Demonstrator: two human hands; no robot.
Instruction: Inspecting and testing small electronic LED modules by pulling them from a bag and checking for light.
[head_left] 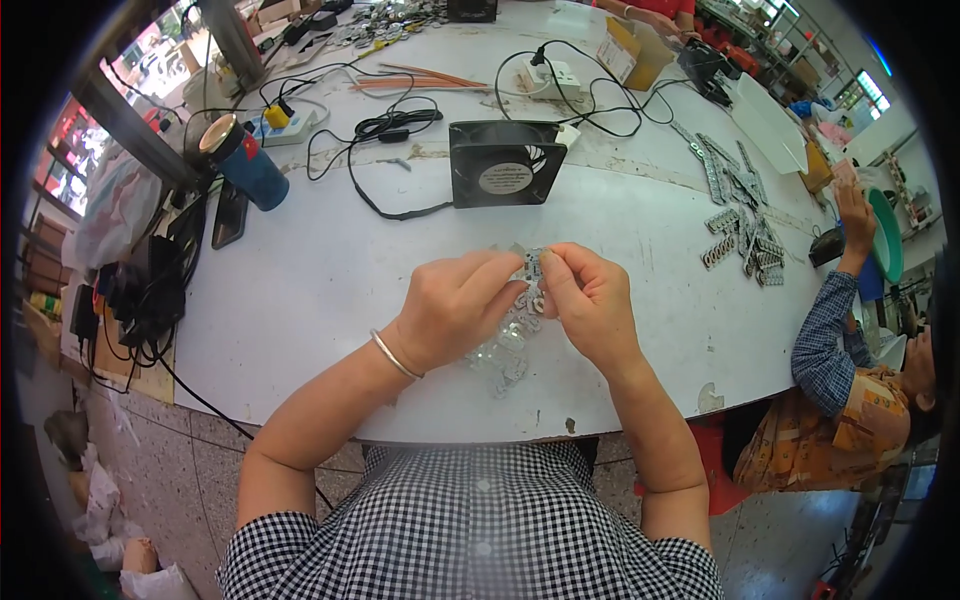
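Observation:
Between my hands is a small grey metal strip with cut-out shapes, like the strips piled on the right. My right hand pinches its right side between thumb and bent fingers. My left hand, with a bangle at the wrist, is closed at its left side; the fingertips partly hide what they grip. Below the hands, small shiny loose pieces lie in a little heap on the white table. A black square fan stands just beyond my hands.
Several metal strips lie in a pile at right. A blue tumbler and a phone are at left. Cables and a power strip lie at the back. A co-worker sits at the right edge.

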